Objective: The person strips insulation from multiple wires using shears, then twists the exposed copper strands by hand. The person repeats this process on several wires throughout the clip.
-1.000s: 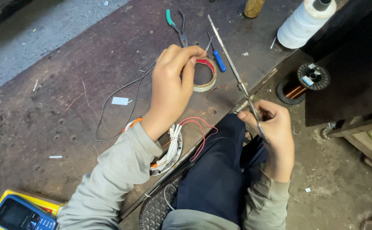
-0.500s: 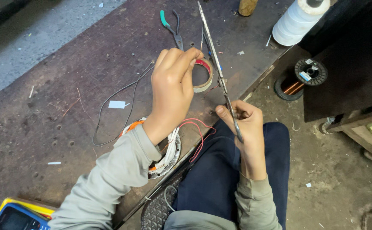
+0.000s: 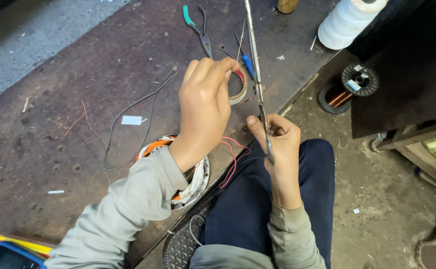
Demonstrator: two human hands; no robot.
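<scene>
Head view: the left hand [image 3: 205, 107] pinches a roll of tape [image 3: 240, 87] above the desk [image 3: 78, 65]; the right hand [image 3: 277, 142] grips scissors [image 3: 258, 74], blades upright just beside it. The blades could nick the fingers [image 3: 213, 72], being so near.

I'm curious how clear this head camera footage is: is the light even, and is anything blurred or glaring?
Head view: soft, even light with faint shadows; the left hand on the tape roll and the right hand gripping the scissors look sharp; slight sheen on the scissor blades; the white thread spool is bright but not washed out; the frame edges bend a little.
</scene>
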